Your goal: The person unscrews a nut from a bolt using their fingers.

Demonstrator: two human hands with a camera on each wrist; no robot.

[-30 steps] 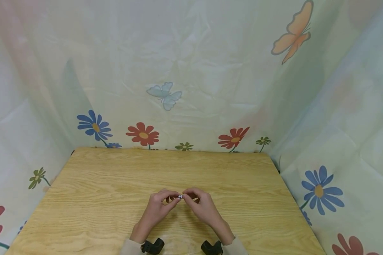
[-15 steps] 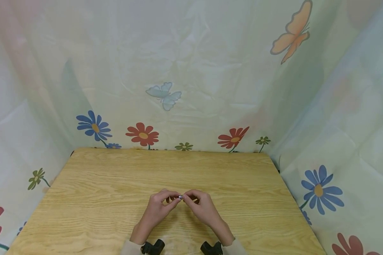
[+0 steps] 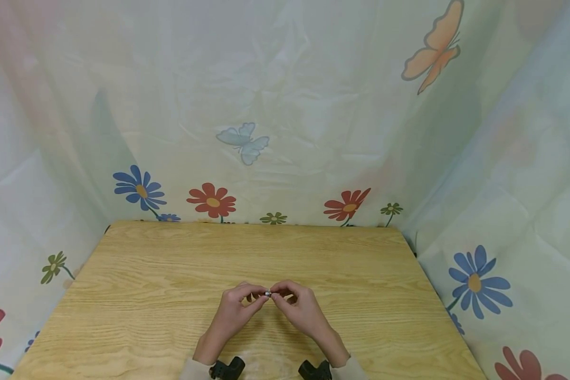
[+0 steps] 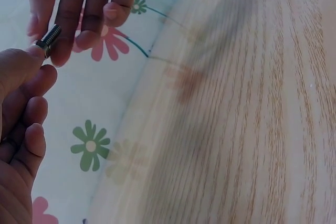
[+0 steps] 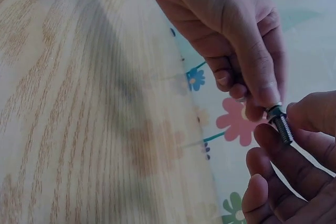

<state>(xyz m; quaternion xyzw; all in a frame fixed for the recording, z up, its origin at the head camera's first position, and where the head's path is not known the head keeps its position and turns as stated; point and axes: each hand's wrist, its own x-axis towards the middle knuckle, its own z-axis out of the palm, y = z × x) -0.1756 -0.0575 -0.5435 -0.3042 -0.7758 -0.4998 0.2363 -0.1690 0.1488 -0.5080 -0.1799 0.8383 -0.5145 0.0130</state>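
Observation:
A small metal bolt [image 5: 284, 130] with a threaded shank is held up between the two hands over the table. The left hand [image 3: 234, 309] pinches it at its thicker end between thumb and forefinger, the fingertips hiding part of that end. Close to those fingertips a dark collar, like a nut, [image 5: 275, 113] sits around the bolt. The right hand [image 3: 300, 307] brings its thumb and forefinger around the bolt from the other side, tips right at the collar. In the left wrist view the bare thread [image 4: 51, 34] points toward the right palm, whose other fingers are spread loosely.
The wooden table [image 3: 171, 258] spreads beneath both hands. Behind and on both sides hangs a pale curtain [image 3: 313, 105] printed with flowers and butterflies. Each wrist carries a black camera mount, the left one [image 3: 228, 368] and the right one [image 3: 315, 369].
Both hands stay in nearly the same place. The right fingertips shift slightly around the bolt, while the left hand keeps its pinch.

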